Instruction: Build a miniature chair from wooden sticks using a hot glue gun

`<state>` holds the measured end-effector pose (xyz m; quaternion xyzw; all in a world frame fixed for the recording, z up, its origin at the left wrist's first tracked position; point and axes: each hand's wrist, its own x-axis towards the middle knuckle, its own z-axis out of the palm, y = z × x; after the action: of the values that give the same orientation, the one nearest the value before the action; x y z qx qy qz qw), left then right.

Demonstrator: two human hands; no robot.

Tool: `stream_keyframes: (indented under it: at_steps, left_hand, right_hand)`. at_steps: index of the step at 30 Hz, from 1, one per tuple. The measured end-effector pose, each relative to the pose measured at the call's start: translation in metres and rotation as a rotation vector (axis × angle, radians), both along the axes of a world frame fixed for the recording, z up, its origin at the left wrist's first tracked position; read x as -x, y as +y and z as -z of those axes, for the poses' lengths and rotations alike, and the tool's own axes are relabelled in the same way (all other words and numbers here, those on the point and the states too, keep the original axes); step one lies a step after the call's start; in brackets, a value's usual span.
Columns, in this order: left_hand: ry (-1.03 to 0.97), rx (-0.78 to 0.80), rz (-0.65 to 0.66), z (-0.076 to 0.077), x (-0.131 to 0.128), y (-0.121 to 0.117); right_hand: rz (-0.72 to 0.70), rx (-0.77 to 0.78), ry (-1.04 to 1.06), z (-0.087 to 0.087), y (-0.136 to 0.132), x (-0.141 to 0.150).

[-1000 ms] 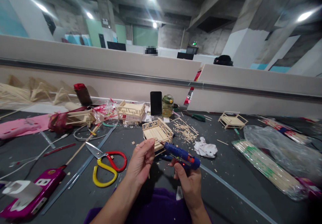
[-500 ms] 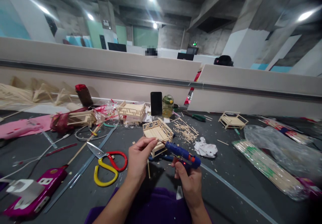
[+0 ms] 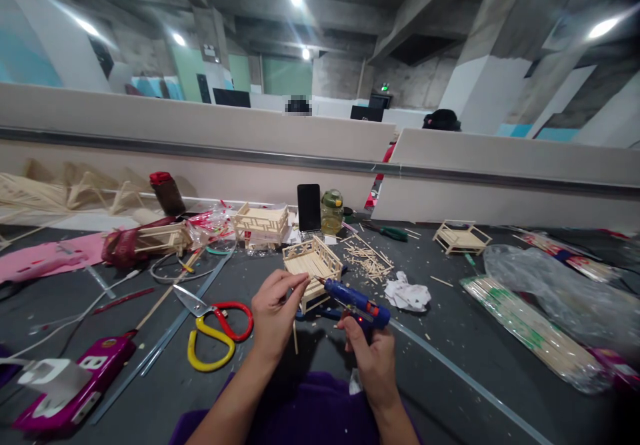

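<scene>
My right hand point(image 3: 367, 352) is wrapped round the handle of a blue hot glue gun point(image 3: 357, 302), whose nozzle points left. A long clear glue stick point(image 3: 465, 372) trails from the gun's back end across the table. Just left of the nozzle, my left hand point(image 3: 275, 305) is closed in a pinch; what its fingertips hold is too small to make out. Behind the fingertips stands a miniature wooden bench point(image 3: 313, 262) built of thin sticks, with railings. Its front is partly covered by my left hand and the gun.
Red-and-yellow scissors point(image 3: 215, 332) lie left of my hands, near a magenta power strip point(image 3: 80, 385). Loose short sticks point(image 3: 367, 258) and crumpled tissue point(image 3: 407, 293) lie to the right. A phone point(image 3: 309, 208) and a green bottle point(image 3: 332, 212) stand behind. Packaged sticks point(image 3: 535, 332) lie far right.
The glue gun and my right hand have shifted slightly left. My left hand keeps its pinch by the nozzle, and the camera view has moved a little.
</scene>
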<state>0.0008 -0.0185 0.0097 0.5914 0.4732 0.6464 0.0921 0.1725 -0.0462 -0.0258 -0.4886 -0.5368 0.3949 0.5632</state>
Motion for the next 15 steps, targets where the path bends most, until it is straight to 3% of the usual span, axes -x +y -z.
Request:
stream_keyframes:
  at_steps: [15]
  left_hand:
    - [-0.008, -0.016, 0.02, 0.0038, 0.0003, 0.0006]
  right_hand:
    - [0.007, 0.027, 0.015, 0.0027, 0.0, -0.0007]
